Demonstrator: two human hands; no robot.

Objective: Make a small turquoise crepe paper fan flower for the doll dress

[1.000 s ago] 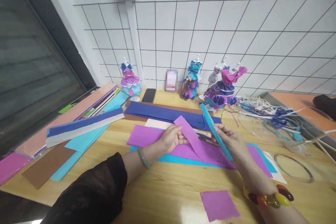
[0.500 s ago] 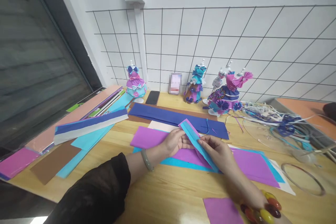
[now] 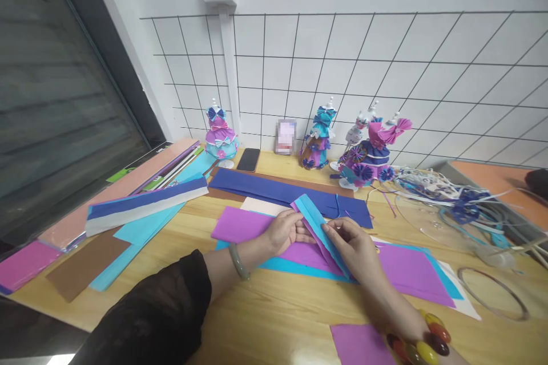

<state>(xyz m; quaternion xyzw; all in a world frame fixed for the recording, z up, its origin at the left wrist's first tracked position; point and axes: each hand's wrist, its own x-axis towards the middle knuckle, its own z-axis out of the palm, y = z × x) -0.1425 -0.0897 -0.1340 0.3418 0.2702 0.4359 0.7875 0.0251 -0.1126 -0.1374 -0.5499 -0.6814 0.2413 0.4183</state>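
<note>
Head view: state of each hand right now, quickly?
Left hand: closed, holding the purple strip.
Right hand: closed, pinching the blue strip.

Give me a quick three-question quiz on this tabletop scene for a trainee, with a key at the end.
1. True or false: the bead bracelet is on the right wrist.

2. Multiple choice: what does the right hand pinch?
A) a phone
B) the light blue strip
C) a hoop

3. Fill in the blank: the purple strip peeks out from ______ the light blue one.

Key: 1. True. 2. B. 3. Under.
</note>
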